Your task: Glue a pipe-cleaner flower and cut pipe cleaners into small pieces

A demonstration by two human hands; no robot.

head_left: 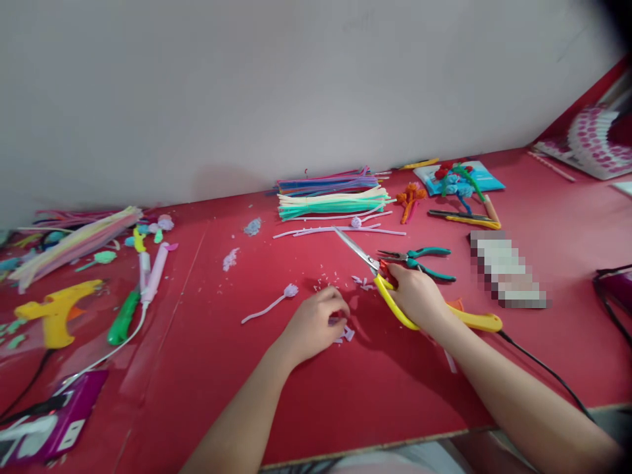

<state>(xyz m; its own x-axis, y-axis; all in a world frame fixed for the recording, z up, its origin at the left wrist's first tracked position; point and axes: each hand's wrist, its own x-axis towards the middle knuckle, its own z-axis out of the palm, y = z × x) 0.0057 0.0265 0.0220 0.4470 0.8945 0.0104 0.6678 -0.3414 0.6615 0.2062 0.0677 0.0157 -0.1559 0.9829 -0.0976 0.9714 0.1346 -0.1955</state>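
Note:
My left hand (316,324) rests low over the red table with its fingers curled around small cut lavender pipe cleaner pieces (348,334); part of them is hidden under the fingers. My right hand (417,293) is closed on a pair of scissors (358,250) with yellow handles, whose blades point away to the left. Between the hands and a little farther off lie more lavender snippets (363,283). Left of my left hand is a lavender pipe cleaner flower (290,290) on a bent stem. Teal-handled pliers (415,255) lie just beyond my right hand.
Pipe cleaner bundles (333,203) lie by the wall. A yellow glue gun (476,320), partly behind my right wrist, trails a black cord. Another yellow glue gun (59,313) and a pink-white corded tool (154,273) lie left. A blurred-out rectangle (508,270) is at right.

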